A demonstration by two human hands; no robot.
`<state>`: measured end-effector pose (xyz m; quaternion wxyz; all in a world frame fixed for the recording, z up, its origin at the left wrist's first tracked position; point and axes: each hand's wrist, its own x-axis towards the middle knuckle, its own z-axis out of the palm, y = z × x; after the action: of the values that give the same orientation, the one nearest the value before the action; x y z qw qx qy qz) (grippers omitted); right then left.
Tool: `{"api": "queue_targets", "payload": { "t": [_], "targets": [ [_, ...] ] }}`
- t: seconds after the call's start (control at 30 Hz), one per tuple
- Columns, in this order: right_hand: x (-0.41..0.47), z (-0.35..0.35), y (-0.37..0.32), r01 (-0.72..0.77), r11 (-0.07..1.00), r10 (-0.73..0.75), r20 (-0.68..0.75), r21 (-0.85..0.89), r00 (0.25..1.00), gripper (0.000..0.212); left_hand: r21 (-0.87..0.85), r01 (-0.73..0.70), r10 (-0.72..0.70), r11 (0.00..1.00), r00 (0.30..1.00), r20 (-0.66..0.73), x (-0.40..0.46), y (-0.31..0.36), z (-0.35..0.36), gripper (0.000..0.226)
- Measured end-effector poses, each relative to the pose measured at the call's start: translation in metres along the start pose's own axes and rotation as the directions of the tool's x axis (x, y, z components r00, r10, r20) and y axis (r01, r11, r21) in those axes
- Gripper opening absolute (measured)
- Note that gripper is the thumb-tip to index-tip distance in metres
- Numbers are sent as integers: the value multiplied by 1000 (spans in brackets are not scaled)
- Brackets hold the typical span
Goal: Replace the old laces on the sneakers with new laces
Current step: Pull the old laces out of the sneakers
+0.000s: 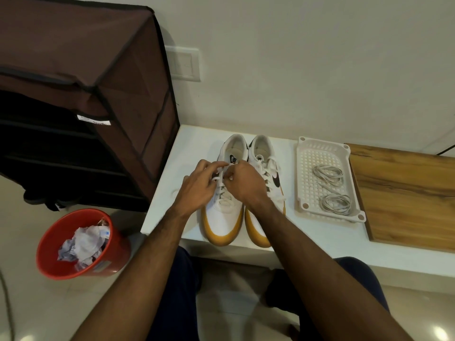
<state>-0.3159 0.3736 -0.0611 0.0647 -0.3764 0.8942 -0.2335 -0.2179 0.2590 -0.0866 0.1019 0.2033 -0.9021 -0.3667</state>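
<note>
Both hands, left hand and right hand, pinch the white old lace at mid-tongue of the left white sneaker with tan toe, long axis near-to-far on the white surface, the grey new laces well right.

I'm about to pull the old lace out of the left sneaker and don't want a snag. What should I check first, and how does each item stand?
1. Both hands on old lace: left hand and right hand pinch it: ok.
2. Knot undone: cannot tell, fingers cover it.
3. Left sneaker flat on the table: ok.
4. New laces ready in white tray: ok.
5. Red bin nearby for old lace: ok.
</note>
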Motion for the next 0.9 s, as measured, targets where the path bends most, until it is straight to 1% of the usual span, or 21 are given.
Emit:
{"api": "queue_targets", "payload": {
  "t": [0.07, 0.17, 0.3, 0.37, 0.4, 0.43, 0.47, 0.5, 0.53, 0.57, 0.6, 0.63, 0.67, 0.7, 0.73, 0.77, 0.8, 0.83, 0.87, 0.9],
  "targets": [
    [2, 6, 1, -15, 1000, 15, 13, 24, 1000, 20, 56, -70, 70, 996, 998, 3, 1, 1, -1, 38],
    [6, 8, 6, -25, 989, 19, 41, 149, 999, 19, 42, -121, 123, 992, 992, -39, 4, 0, -1, 33],
    [8, 3, 5, -17, 962, 4, 49, 273, 999, 15, -13, -87, 84, 996, 989, -125, 5, 0, -4, 23],
    [7, -1, 4, -50, 942, 33, 57, 331, 998, 13, -29, -57, 52, 998, 988, -143, 5, 0, -4, 19],
    [5, -3, 7, -89, 924, 74, 54, 372, 996, 12, -45, -42, 34, 998, 988, -151, 6, 0, -4, 17],
    [5, -5, 12, -151, 885, 143, 52, 440, 988, 12, -65, -28, 18, 997, 987, -158, 6, -1, -5, 16],
    [4, -8, 17, -235, 808, 230, 78, 541, 970, 15, -89, -15, 0, 996, 987, -162, 6, -2, -5, 15],
    [2, -11, 21, -310, 688, 306, 124, 657, 944, 15, -111, -2, -16, 994, 987, -160, 7, -3, -6, 17],
    [1, -14, 25, -353, 558, 339, 181, 751, 923, 12, -131, 8, -29, 991, 988, -155, 7, -2, -6, 18],
    [0, -16, 27, -366, 456, 327, 230, 811, 917, 10, -146, 20, -42, 989, 988, -149, 7, -2, -5, 20],
    [-2, -18, 26, -359, 414, 298, 248, 837, 922, 11, -156, 30, -53, 987, 988, -144, 6, -1, -5, 22],
    [-4, -18, 25, -340, 403, 262, 249, 850, 933, 12, -164, 35, -59, 986, 988, -141, 5, -1, -4, 24],
    [-4, -18, 23, -323, 429, 238, 240, 843, 941, 13, -172, 38, -63, 984, 988, -139, 4, -1, -4, 25],
    [-3, -18, 19, -316, 480, 226, 233, 819, 946, 17, -178, 41, -66, 983, 988, -138, 3, 0, -4, 26],
    [0, -16, 17, -306, 580, 214, 221, 755, 952, 22, -181, 41, -66, 983, 989, -134, 1, 1, -5, 26],
    [4, -14, 17, -265, 726, 178, 198, 635, 964, 23, -177, 39, -63, 983, 990, -129, 0, 2, -7, 27],
    [8, -14, 16, -171, 883, 105, 171, 436, 980, 20, -172, 36, -58, 984, 990, -125, -1, 3, -8, 28],
    [10, -14, 15, -58, 973, 23, 157, 225, 987, 18, -168, 36, -57, 985, 991, -118, -1, 3, -8, 29],
    [11, -15, 15, 23, 996, -35, 137, 88, 990, 16, -167, 39, -58, 985, 992, -110, -2, 4, -9, 31],
    [13, -15, 17, 45, 997, -51, 120, 55, 991, 14, -170, 39, -57, 985, 993, -101, -2, 4, -10, 31]
  ]
}}
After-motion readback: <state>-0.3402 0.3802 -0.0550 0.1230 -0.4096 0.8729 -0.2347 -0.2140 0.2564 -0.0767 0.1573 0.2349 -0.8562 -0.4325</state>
